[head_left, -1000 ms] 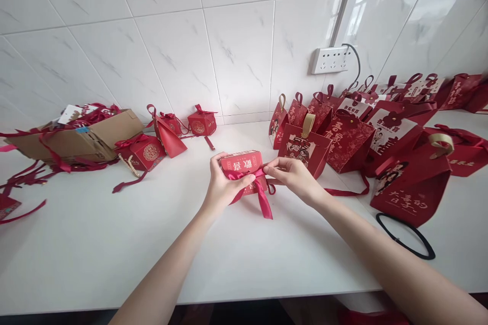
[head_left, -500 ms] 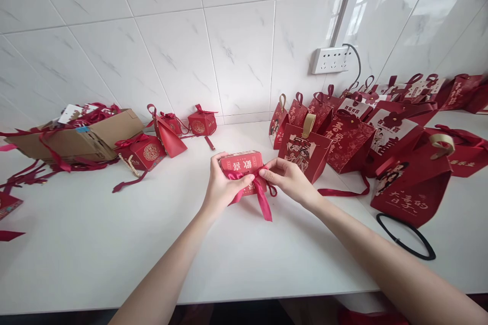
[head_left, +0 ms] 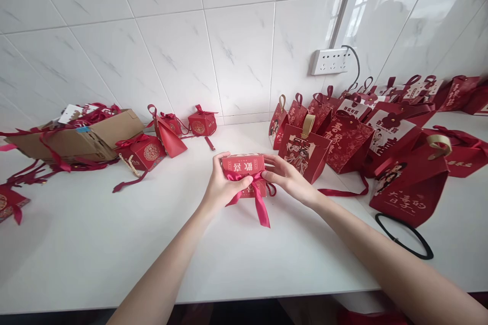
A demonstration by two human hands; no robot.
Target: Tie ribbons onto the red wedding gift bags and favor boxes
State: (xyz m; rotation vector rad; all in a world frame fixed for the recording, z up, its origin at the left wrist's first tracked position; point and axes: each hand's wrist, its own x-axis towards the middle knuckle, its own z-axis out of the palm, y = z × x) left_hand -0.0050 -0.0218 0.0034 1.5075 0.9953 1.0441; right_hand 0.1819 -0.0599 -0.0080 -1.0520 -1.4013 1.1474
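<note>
A small red box (head_left: pixel 242 164) with pale characters is held between my two hands near the middle of the white table. A bright pink-red ribbon (head_left: pixel 261 209) is tied across its front, one tail hanging down. My left hand (head_left: pixel 225 180) wraps the box's left side, thumb pressed on the ribbon. On the right side, my right hand (head_left: pixel 284 175) grips the box, its thumb on the ribbon by the box's edge and its fingers behind. A dark red braided cord (head_left: pixel 272 189) shows beside the box under my right hand.
Several red gift boxes (head_left: pixel 348 142) with loop handles crowd the right. A black ring (head_left: pixel 423 246) lies before them. At left are a cardboard box (head_left: pixel 64 146) of ribbons and more small red boxes (head_left: pixel 147 153). A power strip (head_left: pixel 331 61) is on the tiled wall.
My right hand's fingers have spread along the box's right side. The box has turned slightly, and the ribbon tail hangs a little lower. More of a red box shows at the far left.
</note>
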